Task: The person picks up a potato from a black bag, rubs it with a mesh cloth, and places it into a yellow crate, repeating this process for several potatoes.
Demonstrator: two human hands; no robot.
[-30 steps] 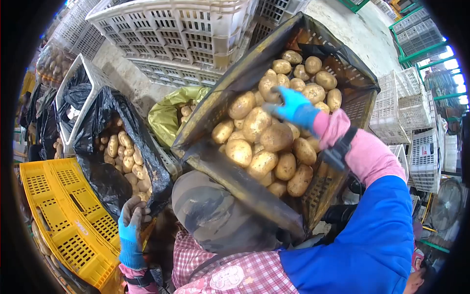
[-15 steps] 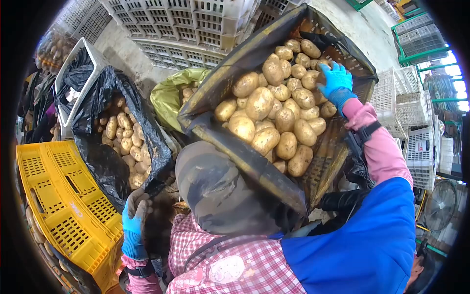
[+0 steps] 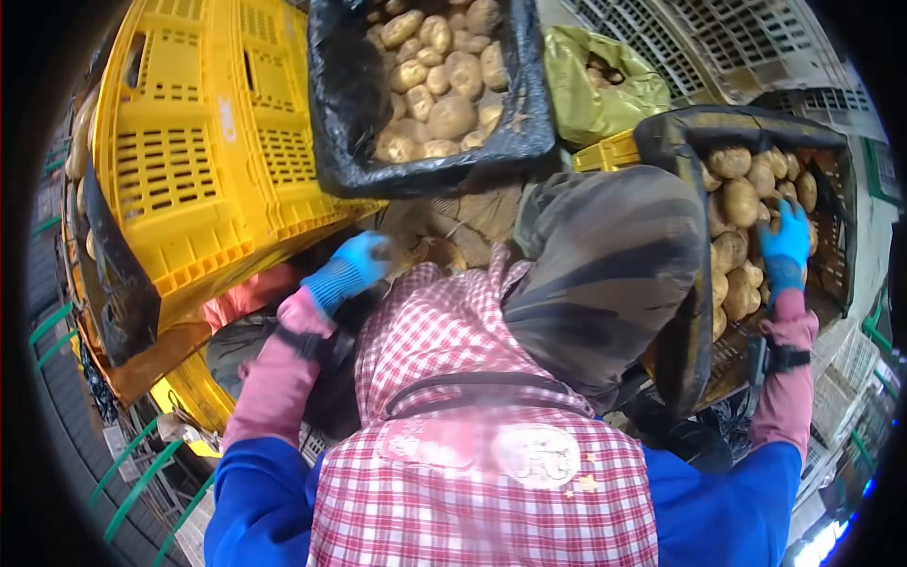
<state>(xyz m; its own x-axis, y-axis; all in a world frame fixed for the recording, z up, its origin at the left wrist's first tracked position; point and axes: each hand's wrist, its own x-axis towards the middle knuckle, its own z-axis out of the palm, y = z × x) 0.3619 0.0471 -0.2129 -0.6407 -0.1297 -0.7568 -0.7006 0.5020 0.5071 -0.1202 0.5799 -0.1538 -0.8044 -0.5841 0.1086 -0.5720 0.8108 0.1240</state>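
My right hand (image 3: 784,244), in a blue glove with a pink sleeve, lies with spread fingers on potatoes (image 3: 742,203) that fill a dark crate (image 3: 756,125) lined with black plastic at the right. My left hand (image 3: 351,269), also blue-gloved, is curled low at the centre left, beside a brown rounded thing (image 3: 430,253) under a black bag's rim. Whether it grips anything is unclear. A camouflage cap (image 3: 605,274) and a red checked cloth (image 3: 472,454) hide much of the middle.
A black bag (image 3: 425,175) full of potatoes (image 3: 444,90) sits at the top centre. Yellow crates (image 3: 198,142) stand at the left, an olive bag (image 3: 595,90) with potatoes behind the dark crate, white crates (image 3: 709,38) at the top right, and green rails (image 3: 142,472) at the lower left.
The view has swung round and down. My right hand has slid down the potato pile in the dark crate. My left hand has left the black bag's edge and moved toward the centre.
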